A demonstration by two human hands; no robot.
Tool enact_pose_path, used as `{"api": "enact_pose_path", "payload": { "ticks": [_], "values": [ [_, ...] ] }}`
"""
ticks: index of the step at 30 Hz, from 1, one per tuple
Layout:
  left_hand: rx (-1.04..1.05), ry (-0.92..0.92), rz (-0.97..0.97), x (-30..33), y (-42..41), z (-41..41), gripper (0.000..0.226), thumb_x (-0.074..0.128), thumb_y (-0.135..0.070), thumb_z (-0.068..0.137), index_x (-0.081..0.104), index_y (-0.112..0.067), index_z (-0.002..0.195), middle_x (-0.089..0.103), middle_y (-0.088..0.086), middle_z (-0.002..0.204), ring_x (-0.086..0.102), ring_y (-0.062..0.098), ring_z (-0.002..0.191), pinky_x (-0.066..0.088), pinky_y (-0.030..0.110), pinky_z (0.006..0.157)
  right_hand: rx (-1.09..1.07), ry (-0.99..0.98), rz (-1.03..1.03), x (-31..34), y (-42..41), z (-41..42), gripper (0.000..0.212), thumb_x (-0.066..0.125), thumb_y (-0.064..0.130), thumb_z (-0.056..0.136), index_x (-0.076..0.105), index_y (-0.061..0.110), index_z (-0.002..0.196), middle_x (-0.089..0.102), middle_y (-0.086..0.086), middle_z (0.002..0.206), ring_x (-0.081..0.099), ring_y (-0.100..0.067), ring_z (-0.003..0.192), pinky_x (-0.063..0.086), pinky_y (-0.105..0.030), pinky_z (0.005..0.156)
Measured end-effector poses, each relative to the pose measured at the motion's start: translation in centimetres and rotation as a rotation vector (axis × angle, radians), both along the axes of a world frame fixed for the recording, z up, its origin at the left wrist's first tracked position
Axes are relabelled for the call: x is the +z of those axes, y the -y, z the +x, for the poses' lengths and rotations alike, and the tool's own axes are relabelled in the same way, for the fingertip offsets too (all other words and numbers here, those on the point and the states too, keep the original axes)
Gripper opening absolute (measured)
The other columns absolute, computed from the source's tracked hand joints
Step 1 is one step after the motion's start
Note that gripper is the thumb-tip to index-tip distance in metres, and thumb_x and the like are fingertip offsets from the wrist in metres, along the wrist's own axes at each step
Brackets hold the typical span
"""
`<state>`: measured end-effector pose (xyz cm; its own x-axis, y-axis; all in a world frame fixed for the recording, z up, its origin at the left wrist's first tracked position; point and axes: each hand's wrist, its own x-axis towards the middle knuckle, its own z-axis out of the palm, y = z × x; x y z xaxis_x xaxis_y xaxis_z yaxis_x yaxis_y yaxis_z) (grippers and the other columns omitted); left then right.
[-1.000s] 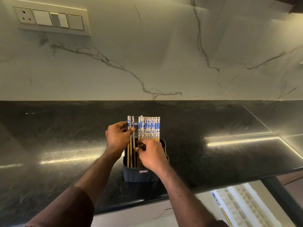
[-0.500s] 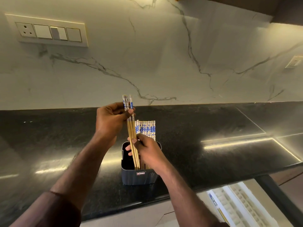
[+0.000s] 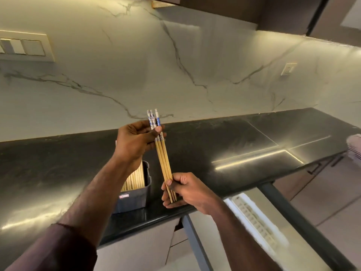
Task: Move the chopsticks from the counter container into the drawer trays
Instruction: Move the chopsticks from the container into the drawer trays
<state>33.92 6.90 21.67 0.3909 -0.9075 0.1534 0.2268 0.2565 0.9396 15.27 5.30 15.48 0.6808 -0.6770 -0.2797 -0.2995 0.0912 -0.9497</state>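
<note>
So, head cam, the only view: both hands were up over the near edge of the black counter (image 3: 244,137), sharing a small bundle of chopsticks (image 3: 163,160). Looked like three sticks, wooden shafts w/ blue-and-white patterned tops, held nearly upright and tilted a bit, tops leaning left and far.

The left hand (image 3: 136,140) gripped the bundle near the patterned ends, thumb across the front, fingers curled behind. The right hand (image 3: 183,189) pinched the plain lower ends, thumb and fingers curled round them; the tips poked out just below the grip.

The container (image 3: 134,196), a dark rectangular bin, sat on the counter near its front edge, left of the held bundle and partly hidden behind the left forearm. More chopsticks in the bin (image 3: 135,178) stood upright inside; only their wooden shafts showed.

Below the counter at right, the drawer (image 3: 304,218) was pulled open, w/ a pale ribbed tray (image 3: 254,218) inside. Tray contents too blurred to tell.

Behind: a marble-look backsplash (image 3: 195,65), a switch plate (image 3: 25,46) at far left, a small socket (image 3: 288,69) at right.
</note>
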Motion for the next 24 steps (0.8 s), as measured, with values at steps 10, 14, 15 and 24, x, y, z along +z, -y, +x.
{"api": "enact_pose_path", "payload": {
  "ticks": [10, 14, 15, 24],
  "values": [
    [-0.149, -0.07, 0.142, -3.6, -1.4, -19.1, 0.017, 0.066, -0.005, 0.086, 0.069, -0.003, 0.103, 0.076, 0.012, 0.094, 0.074, 0.027, 0.091, 0.061, 0.038, 0.075, -0.124, -0.184, -0.066, -1.2, -3.2, -20.0, 0.022, 0.052, 0.025, 0.1, 0.068, 0.009, 0.099, 0.075, -0.01, 0.089, 0.074, -0.024, 0.079, 0.061, -0.039, 0.079],
    [-0.145, -0.116, 0.223, -5.9, -1.0, -26.5, 0.018, 0.065, -0.006, 0.089, 0.068, 0.0, 0.106, 0.076, 0.015, 0.093, 0.074, 0.03, 0.088, 0.061, 0.042, 0.075, -0.189, -0.271, -0.031, -2.1, -3.9, -27.3, 0.022, 0.053, 0.024, 0.1, 0.068, 0.008, 0.096, 0.074, -0.012, 0.087, 0.072, -0.026, 0.075, 0.06, -0.042, 0.081],
    [-0.145, -0.112, 0.249, -6.6, -0.8, -28.0, 0.019, 0.065, -0.007, 0.089, 0.067, 0.0, 0.107, 0.076, 0.015, 0.094, 0.074, 0.03, 0.088, 0.061, 0.044, 0.077, -0.2, -0.28, -0.016, -2.4, -4.0, -28.8, 0.022, 0.054, 0.023, 0.099, 0.068, 0.008, 0.094, 0.074, -0.012, 0.086, 0.07, -0.025, 0.074, 0.06, -0.043, 0.08],
    [-0.153, -0.103, 0.482, -14.5, 3.7, -36.0, 0.011, 0.063, -0.009, 0.091, 0.069, -0.003, 0.1, 0.077, 0.012, 0.088, 0.075, 0.027, 0.079, 0.061, 0.035, 0.066, -0.258, -0.427, 0.053, -6.6, -2.0, -36.6, 0.022, 0.05, 0.012, 0.097, 0.068, 0.001, 0.093, 0.071, -0.01, 0.08, 0.068, -0.02, 0.063, 0.059, -0.029, 0.065]
  ]
}}
